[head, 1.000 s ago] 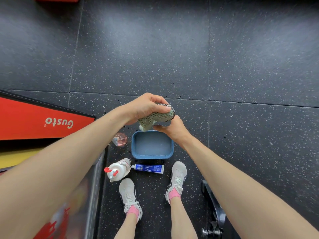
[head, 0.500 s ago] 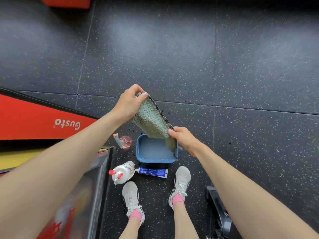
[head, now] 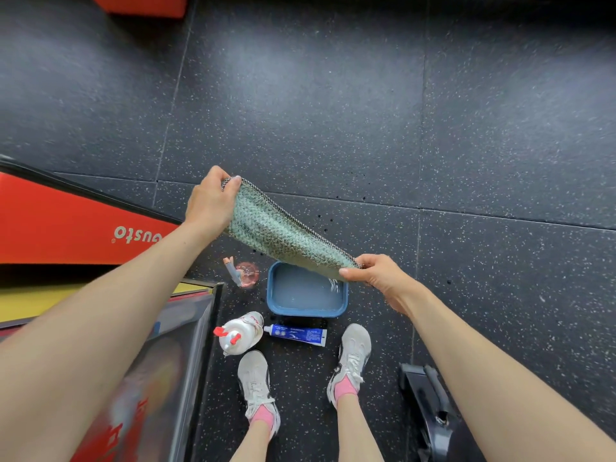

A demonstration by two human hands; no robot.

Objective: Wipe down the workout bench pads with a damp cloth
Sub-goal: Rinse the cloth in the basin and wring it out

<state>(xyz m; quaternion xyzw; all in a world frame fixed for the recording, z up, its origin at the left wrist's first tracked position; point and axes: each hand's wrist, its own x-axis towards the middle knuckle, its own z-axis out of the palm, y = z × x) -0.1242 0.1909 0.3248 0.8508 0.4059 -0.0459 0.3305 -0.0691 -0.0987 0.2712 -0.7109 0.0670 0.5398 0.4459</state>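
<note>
the left hand [head: 208, 203] pinches one corner of the cloth [head: 280, 233] up high and the right hand [head: 380, 276] pinches the opposite corner lower down, so the hands are well apart with the green cloth stretched slantwise between them, its low end above the blue tub [head: 270, 295] of water on the floor

just beside the tub lie a spray bottle [head: 238, 333], a blue tube [head: 295, 335] and a small pink thing [head: 247, 274], perhaps a cup, too blurred to tell

the red bench pad [head: 66, 225] sits off to the left, apart from the cloth

by my reading the cloth is wetted and opened out, ready for use; no pad has been touched, so all the wiping is left to do
</note>
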